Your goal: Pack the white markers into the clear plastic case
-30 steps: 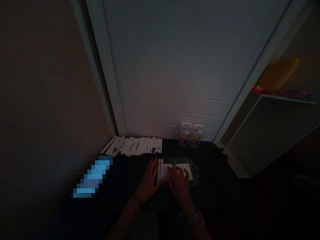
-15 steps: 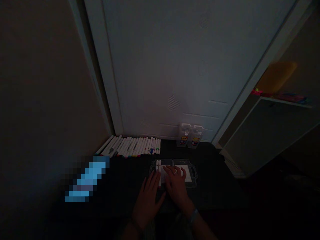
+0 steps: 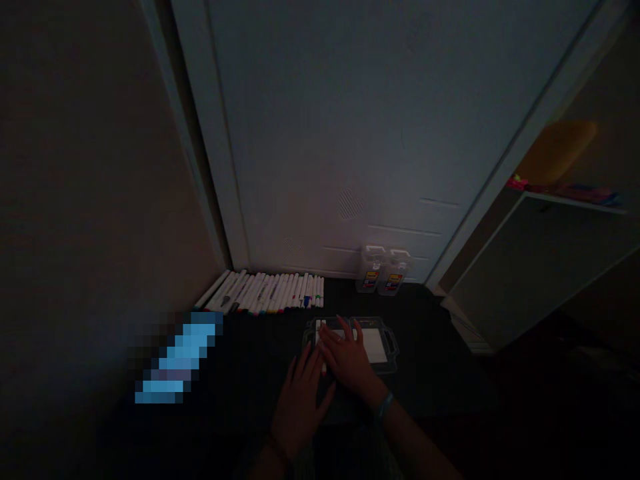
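Observation:
A clear plastic case (image 3: 393,367) lies unfolded on the dark tabletop. In its left half stand a couple of white markers (image 3: 321,324), mostly covered by my fingers. A white rectangular sheet or label (image 3: 376,345) shows in its right half. My left hand (image 3: 301,395) has its fingers stretched out, tips at the case's left front edge beside the markers. Across the left half lies my right hand (image 3: 349,358), fingers spread and fingertips over the markers. What lies beneath its palm is hidden.
A row of several white markers (image 3: 265,293) with coloured ends lies along the back left. Two clear plastic cases with labels (image 3: 369,273) stand upright against the white door panel (image 3: 320,133). A blurred-out bright blue patch (image 3: 183,357) is at left. The dark table (image 3: 440,373) ends at right.
My right hand has shifted left, so its fingertips now cover the markers in the case. More of the white sheet shows. My left hand stays nearly in place.

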`<state>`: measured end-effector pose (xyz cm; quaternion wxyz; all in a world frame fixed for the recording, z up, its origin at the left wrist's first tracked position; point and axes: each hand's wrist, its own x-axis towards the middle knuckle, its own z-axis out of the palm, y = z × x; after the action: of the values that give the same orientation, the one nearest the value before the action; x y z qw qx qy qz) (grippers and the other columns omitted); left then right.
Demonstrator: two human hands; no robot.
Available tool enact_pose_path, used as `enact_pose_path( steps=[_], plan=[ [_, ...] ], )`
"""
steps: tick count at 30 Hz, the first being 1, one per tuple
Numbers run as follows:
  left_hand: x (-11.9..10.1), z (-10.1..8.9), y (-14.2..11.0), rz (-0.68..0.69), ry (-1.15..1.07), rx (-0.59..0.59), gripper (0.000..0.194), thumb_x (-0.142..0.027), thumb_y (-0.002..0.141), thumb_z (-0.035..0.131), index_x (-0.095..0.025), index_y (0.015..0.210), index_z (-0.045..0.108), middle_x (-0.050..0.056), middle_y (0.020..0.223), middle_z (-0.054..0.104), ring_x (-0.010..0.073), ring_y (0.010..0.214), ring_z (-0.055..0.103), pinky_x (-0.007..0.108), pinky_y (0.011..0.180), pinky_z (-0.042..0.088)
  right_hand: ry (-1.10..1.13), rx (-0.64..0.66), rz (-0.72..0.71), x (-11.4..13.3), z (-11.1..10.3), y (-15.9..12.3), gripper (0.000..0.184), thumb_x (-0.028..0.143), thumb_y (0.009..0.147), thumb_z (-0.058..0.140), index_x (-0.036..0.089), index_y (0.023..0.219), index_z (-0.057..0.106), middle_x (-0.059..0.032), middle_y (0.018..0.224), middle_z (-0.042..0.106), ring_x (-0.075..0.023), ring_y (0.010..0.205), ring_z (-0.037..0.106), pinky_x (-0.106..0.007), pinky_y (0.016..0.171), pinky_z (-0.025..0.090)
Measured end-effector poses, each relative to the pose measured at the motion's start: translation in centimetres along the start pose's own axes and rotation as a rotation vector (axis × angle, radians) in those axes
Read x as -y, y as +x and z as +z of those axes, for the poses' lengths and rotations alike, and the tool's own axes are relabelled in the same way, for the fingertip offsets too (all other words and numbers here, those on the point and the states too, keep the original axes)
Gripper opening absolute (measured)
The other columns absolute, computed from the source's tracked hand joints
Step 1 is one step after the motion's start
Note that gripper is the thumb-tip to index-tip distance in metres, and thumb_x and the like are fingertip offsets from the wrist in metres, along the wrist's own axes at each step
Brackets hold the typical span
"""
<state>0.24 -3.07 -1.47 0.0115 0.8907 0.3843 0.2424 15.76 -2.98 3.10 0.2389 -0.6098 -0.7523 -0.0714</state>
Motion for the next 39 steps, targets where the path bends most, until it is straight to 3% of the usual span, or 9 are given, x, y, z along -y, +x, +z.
enact_pose_path(
  steps=[7, 20, 27, 34, 39],
  plan=[
    [-0.1, 0.0, 0.0, -0.015, -0.041, -0.042, 0.053, -0.041, 0.088, 0.042, -0.021, 0.138, 0.037, 0.006, 0.145, 0.036, 0.0270, 0.136, 0.024, 0.049, 0.107, 0.029, -0.025, 0.003, -0.024, 0.2, 0.0, 0.0, 0.042, 0.031, 0.094, 0.042, 0.031, 0.136, 0.039, 0.0013, 0.136, 0.047, -0.0253, 0.136, 0.023, -0.055, 0.109, 0.012],
    [0.2, 0.3, -0.2, -0.008, -0.063, -0.022, 0.051, -0.043, 0.088, 0.043, -0.020, 0.134, 0.042, 0.008, 0.141, 0.042, 0.0284, 0.135, 0.027, 0.051, 0.107, 0.029, -0.053, 0.064, -0.031, 0.9, -0.5, 1.1, 0.037, 0.036, 0.093, 0.042, 0.023, 0.127, 0.050, -0.0032, 0.128, 0.055, -0.0262, 0.129, 0.034, -0.053, 0.109, 0.010],
    [-1.1, -1.0, -1.8, -0.047, -0.011, -0.011, 0.053, -0.040, 0.089, 0.041, -0.022, 0.139, 0.033, 0.005, 0.147, 0.032, 0.0272, 0.136, 0.025, 0.051, 0.107, 0.029, -0.043, 0.045, -0.008, 1.1, -0.5, 1.1, 0.037, 0.038, 0.093, 0.041, 0.024, 0.125, 0.053, -0.0033, 0.125, 0.058, -0.0260, 0.128, 0.036, -0.053, 0.109, 0.008],
    [-1.3, -1.5, -1.9, -0.046, 0.024, -0.005, 0.053, -0.036, 0.091, 0.040, -0.023, 0.141, 0.031, 0.003, 0.146, 0.034, 0.0272, 0.136, 0.023, 0.049, 0.106, 0.031, -0.033, 0.044, 0.064, 1.2, 0.0, 0.2, 0.041, 0.036, 0.096, 0.035, 0.027, 0.136, 0.040, 0.0003, 0.137, 0.047, -0.0255, 0.131, 0.031, -0.052, 0.109, 0.010],
    [-1.0, -1.5, -1.9, -0.023, 0.006, -0.019, 0.053, -0.037, 0.090, 0.040, -0.021, 0.140, 0.033, 0.004, 0.145, 0.036, 0.0259, 0.136, 0.024, 0.047, 0.107, 0.030, -0.032, 0.029, 0.104, 1.8, 0.6, 0.0, 0.040, 0.036, 0.096, 0.035, 0.029, 0.135, 0.042, 0.0023, 0.138, 0.044, -0.0258, 0.130, 0.031, -0.052, 0.109, 0.009]
  ],
)
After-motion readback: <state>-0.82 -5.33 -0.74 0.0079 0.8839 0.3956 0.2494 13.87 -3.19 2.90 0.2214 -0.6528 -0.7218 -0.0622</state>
